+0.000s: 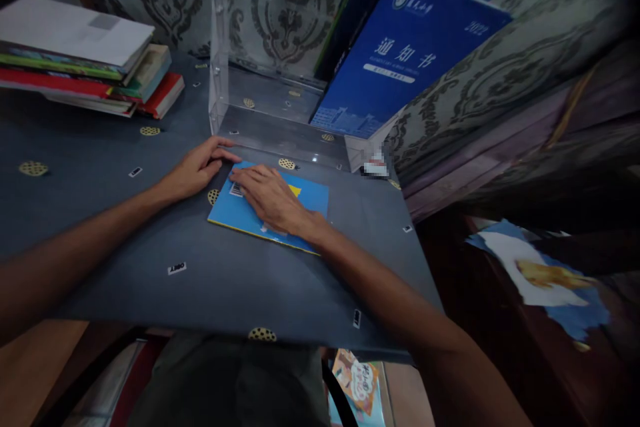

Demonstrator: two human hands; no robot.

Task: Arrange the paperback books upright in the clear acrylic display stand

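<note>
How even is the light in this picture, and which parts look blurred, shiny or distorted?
Head view: dim, uneven light, darkest at the right; faint glints on the clear plastic rack; pixelation over a small whitish item beside it; forearms softened and stretched toward the edges; the right hand and flat light-blue booklet look fairly sharp.

The table (125,250) carries a blue book (227,212), rack (280,139), and book stack (85,57).

Two hands (197,167) (273,199), one light-blue book (237,212), one clear rack (280,139), one book stack (80,63)
</note>
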